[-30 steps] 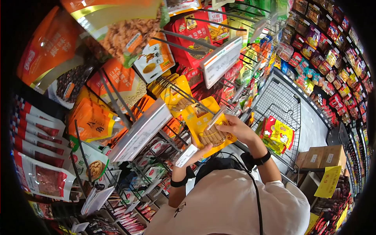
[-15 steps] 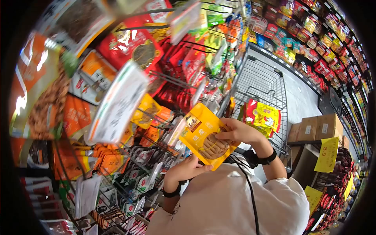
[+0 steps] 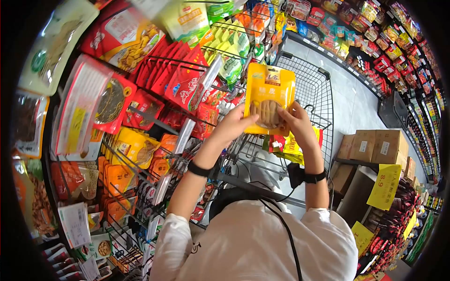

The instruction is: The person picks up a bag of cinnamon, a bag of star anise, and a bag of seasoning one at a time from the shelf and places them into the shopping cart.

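Note:
A yellow pouch (image 3: 272, 93) with a window showing brown, bark-like pieces is held upright over the shopping cart, its front facing me. My left hand (image 3: 237, 123) is closed on its lower left edge, thumb on the front. On the lower right edge, my right hand (image 3: 298, 122) grips it with the thumb near the window. The fingers behind the pouch are hidden. Beneath it, red and yellow packets (image 3: 293, 147) lie in the wire shopping cart (image 3: 323, 100), partly covered by my right hand and forearm.
A rack of hanging packets stands close on the left, with yellow pouches (image 3: 133, 146), red packets (image 3: 185, 79) and price tags (image 3: 75, 225) jutting out. Cardboard boxes (image 3: 386, 147) and a yellow price sign (image 3: 384, 187) are at right. A shelf of snacks (image 3: 365, 33) lies beyond the cart.
The pouch has moved away from the rack, up and to the right in view, and turned from tilted to upright. Both hands moved with it, and my arms are stretched further forward.

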Tool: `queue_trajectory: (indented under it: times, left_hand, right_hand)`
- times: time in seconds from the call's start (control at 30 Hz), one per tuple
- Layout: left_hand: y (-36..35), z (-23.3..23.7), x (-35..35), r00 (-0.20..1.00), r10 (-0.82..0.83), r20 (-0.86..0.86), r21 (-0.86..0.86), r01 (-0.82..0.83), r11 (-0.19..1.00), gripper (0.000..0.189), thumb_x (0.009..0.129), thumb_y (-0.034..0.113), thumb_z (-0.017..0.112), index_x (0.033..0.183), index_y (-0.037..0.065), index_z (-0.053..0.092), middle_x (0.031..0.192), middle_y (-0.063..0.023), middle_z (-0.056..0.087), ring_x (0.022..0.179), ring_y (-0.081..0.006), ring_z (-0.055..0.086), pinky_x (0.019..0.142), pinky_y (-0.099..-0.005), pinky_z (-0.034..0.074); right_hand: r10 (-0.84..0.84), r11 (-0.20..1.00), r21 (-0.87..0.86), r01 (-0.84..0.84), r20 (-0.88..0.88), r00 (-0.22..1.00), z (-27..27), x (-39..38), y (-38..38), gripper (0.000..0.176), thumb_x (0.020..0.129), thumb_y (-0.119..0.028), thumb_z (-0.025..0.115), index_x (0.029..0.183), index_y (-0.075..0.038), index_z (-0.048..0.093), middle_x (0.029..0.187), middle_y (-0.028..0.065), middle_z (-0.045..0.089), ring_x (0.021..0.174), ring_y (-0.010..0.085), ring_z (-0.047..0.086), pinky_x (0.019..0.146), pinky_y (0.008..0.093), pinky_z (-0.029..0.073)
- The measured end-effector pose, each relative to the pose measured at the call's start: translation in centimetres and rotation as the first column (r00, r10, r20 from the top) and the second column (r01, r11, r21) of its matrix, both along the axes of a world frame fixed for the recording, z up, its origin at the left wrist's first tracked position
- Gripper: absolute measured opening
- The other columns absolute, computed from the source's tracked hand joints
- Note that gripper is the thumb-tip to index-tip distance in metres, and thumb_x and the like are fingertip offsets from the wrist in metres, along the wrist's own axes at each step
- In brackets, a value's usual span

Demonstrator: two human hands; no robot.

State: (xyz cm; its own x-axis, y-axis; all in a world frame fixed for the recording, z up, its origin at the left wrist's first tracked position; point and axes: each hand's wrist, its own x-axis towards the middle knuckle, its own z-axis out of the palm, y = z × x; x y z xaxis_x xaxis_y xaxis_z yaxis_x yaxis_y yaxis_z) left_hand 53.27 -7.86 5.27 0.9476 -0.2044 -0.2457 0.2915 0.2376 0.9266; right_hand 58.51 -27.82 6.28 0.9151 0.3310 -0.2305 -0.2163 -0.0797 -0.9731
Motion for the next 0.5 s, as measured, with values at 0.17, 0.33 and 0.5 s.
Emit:
queue_trajectory:
  times: [0.17, 0.33, 0.5]
  left_hand:
    - [-2.5, -6.4, 5.6, 0.949, -0.068, -0.309, 0.313, 0.169, 0.935, 0.034, 0.088, 0.022, 0.054, 0.115, 0.002, 0.049, 0.108, -0.0060, 0.058, 0.096, -0.0146, 0.056, 0.083, -0.0310, 0.046]
    - [-5.4, -11.3, 6.8, 0.830, -0.095, -0.550, 0.218, 0.252, 0.943, 0.031, 0.084, 0.028, 0.053, 0.108, 0.009, 0.053, 0.097, -0.0035, 0.059, 0.092, -0.0157, 0.054, 0.081, -0.0402, 0.043]
    - [-6.3, -21.5, 7.1, 0.747, 0.017, -0.664, 0.199, 0.155, 0.968, 0.021, 0.085, 0.037, 0.052, 0.091, 0.016, 0.056, 0.076, 0.0012, 0.057, 0.070, -0.0155, 0.053, 0.080, -0.0487, 0.039]
  right_hand:
    - [-0.045, 0.830, -0.494, 0.259, 0.403, 0.914, -4.8, 2.6, -0.2, 0.031, 0.076, -0.021, 0.067, 0.083, 0.004, 0.050, 0.068, 0.0226, 0.059, 0.066, 0.0389, 0.060, 0.057, 0.0401, 0.046]
    - [0.011, 0.734, -0.649, 0.200, 0.306, 0.952, -9.7, 3.3, 1.5, 0.027, 0.082, -0.019, 0.058, 0.087, 0.006, 0.048, 0.077, 0.0306, 0.058, 0.074, 0.0448, 0.060, 0.062, 0.0483, 0.049]
    - [-0.006, 0.655, -0.747, 0.116, 0.148, 0.989, -17.6, 4.5, 3.2, 0.022, 0.082, -0.012, 0.049, 0.097, 0.004, 0.046, 0.087, 0.0287, 0.060, 0.080, 0.0451, 0.061, 0.068, 0.0489, 0.051]
